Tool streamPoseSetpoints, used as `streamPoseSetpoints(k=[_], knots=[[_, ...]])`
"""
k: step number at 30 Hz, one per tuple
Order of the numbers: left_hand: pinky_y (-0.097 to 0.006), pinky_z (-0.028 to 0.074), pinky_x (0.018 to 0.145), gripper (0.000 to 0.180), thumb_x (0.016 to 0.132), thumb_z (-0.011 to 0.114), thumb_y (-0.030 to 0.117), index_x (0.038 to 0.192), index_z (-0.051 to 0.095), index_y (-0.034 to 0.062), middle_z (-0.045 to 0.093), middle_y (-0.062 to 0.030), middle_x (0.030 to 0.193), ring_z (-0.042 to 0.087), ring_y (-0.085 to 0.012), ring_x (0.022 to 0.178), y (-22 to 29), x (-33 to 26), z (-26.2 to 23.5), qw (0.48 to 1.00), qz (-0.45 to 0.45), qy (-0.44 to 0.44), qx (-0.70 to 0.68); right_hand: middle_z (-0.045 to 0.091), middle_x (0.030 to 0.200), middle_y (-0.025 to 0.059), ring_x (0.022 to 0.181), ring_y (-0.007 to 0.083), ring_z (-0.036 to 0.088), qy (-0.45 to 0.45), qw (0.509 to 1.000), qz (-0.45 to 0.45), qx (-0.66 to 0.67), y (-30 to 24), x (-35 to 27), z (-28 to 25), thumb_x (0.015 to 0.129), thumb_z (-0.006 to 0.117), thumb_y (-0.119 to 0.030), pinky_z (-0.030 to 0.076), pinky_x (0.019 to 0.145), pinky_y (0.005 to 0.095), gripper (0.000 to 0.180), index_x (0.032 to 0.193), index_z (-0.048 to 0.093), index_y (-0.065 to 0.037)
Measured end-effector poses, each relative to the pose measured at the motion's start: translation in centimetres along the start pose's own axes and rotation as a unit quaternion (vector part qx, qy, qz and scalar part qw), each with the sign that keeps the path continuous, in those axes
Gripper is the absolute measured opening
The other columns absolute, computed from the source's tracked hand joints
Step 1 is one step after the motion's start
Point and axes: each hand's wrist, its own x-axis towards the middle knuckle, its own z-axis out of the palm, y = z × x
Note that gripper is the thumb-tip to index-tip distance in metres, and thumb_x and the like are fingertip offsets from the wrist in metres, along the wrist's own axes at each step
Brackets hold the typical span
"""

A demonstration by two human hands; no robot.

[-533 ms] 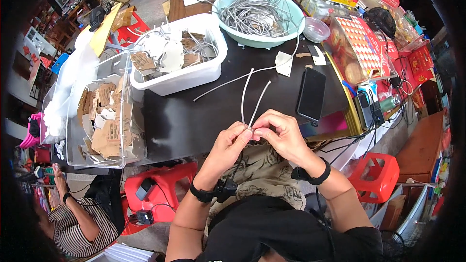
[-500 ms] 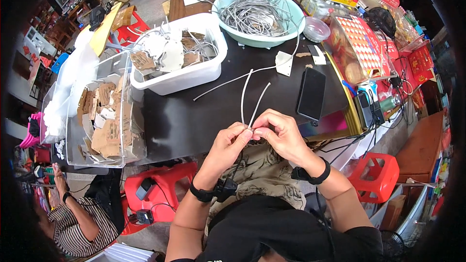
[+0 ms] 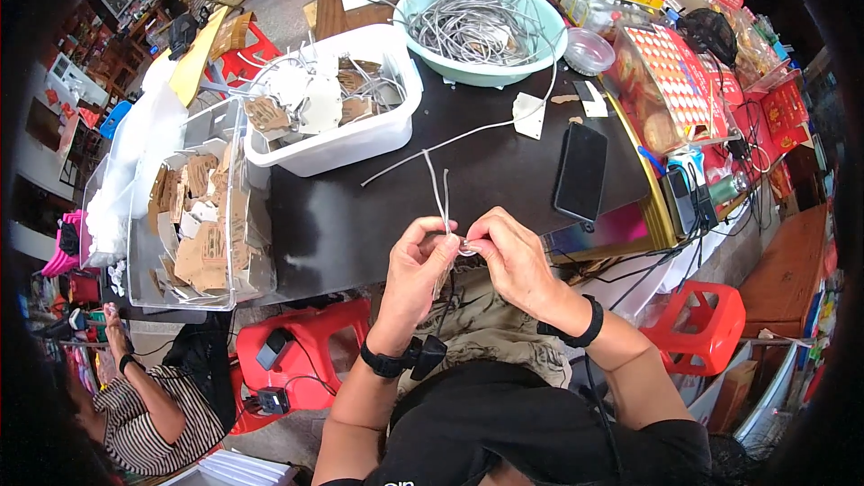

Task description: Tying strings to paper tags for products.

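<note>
My left hand [image 3: 418, 263] is closed on a grey cord [image 3: 436, 184], and two lengths of it stand up past the fingertips, close together. Below those fingers a brownish flat piece [image 3: 441, 284] shows in part. Close beside it, my right hand [image 3: 511, 259] pinches a small shiny whitish bit [image 3: 466, 250] between thumb and forefinger; its kind is too small to make out. Beyond the hands, another grey cord [image 3: 396, 165] lies across the dark table [image 3: 333, 225], running by a white card tag [image 3: 528, 116] toward the pale green basin [image 3: 468, 77] of coiled cords.
Left on the table are a white tub [image 3: 337, 155] of corded tags and a clear bin [image 3: 247, 292] of cardboard pieces. A black phone [image 3: 579, 171] lies at right, near a clear round lid [image 3: 589, 52]. Red stools [image 3: 693, 328] flank me; another person [image 3: 162, 414] sits at lower left.
The two cord lengths have come closer together, and tilt left instead of right. My hands have drawn slightly apart, showing the shiny bit between them.
</note>
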Motion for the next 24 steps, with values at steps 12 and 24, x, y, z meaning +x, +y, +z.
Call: streamPoseSetpoints(k=[12,24], knots=[[-0.019,0.046,0.068,0.014,0.097,0.064,0.012,0.101,0.068,-0.0008,0.068,0.0012,0.088,0.058,-0.0036,0.076,-0.9,0.5,0.1,0.995,0.04,0.054,0.074,0.054,0.085,0.0143,0.078,0.0324,0.055,0.016,0.992,-0.109,-0.056,0.8,0.5,0.2,0.078,0.064,0.009,0.044,0.07,0.0402,0.017,0.091,0.055,0.001],[-0.024,0.05,0.072,0.018,0.094,0.066,0.012,0.105,0.072,-0.0021,0.074,-0.0055,0.088,0.064,-0.0072,0.078,0.9,-0.1,0.6,0.944,0.097,0.023,0.315,0.057,0.083,0.0152,0.076,0.0319,0.06,0.029,0.999,-0.02,-0.004,0.7,0.9,0.1,0.085,0.062,0.004,0.048,0.066,0.0389,0.007,0.089,0.057,0.002]])
